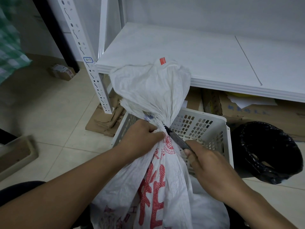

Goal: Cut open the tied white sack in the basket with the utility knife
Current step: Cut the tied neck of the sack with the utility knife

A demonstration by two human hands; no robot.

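A white woven sack (153, 187) with red printing stands in a white perforated plastic basket (212, 123). Its neck is cinched tight, and the loose top fans out above the tie, with a red tag on it. My left hand (143, 136) grips the gathered neck from the left. My right hand (208, 164) holds a dark utility knife (177, 138), whose tip lies against the right side of the tied neck. The tie itself is hidden in the folds.
A white metal shelf (198, 57) stands behind the basket, with its perforated upright (85, 52) to the left. Flattened cardboard (105, 119) lies under the shelf. A bin lined with a black bag (267, 151) sits at the right. A small parcel (61, 72) rests on the tiled floor.
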